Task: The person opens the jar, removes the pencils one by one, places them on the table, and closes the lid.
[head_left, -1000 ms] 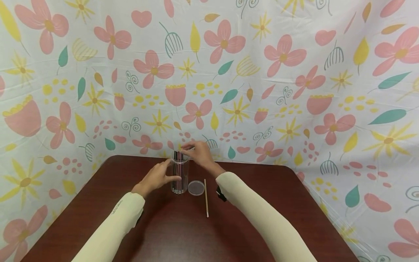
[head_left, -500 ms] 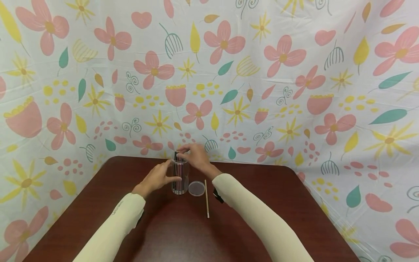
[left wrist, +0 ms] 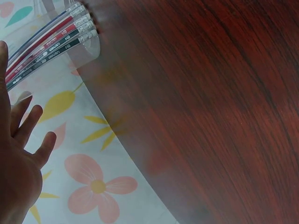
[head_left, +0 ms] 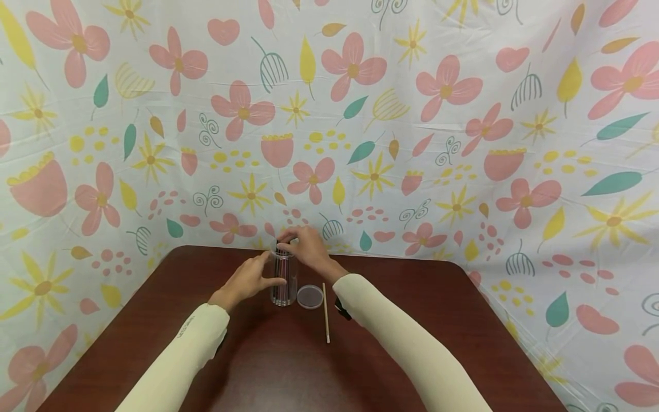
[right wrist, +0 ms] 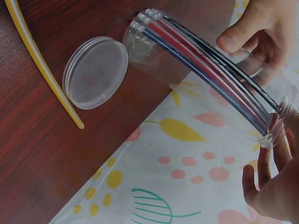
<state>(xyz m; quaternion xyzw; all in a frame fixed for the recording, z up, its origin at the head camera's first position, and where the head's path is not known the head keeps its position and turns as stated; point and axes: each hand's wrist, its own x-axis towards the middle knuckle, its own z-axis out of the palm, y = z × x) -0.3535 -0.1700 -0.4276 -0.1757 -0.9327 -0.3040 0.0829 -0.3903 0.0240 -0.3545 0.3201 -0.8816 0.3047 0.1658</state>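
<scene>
A clear plastic jar (head_left: 293, 281) stands upright on the table, holding several dark, red and blue pencils (right wrist: 201, 65). My left hand (head_left: 248, 278) holds the jar from the left, its thumb across the front; the fingers behind are partly hidden. At the jar's mouth, my right hand (head_left: 307, 247) pinches the top of the pencils, whose upper ends its fingers mostly cover. In the left wrist view, white printing and "HB" show on the pencils (left wrist: 51, 44) through the jar wall.
A round clear lid (head_left: 310, 297) lies flat just right of the jar. Beside it is a long yellowish pencil (head_left: 326, 315), pointing away from me. The brown wooden table (head_left: 268, 366) ends at a flower-printed cloth (head_left: 391, 189) behind the jar.
The pencils that stuck up above the jar's rim now sit lower in it. My right hand has shifted slightly left over the mouth. My left hand keeps its hold on the jar.
</scene>
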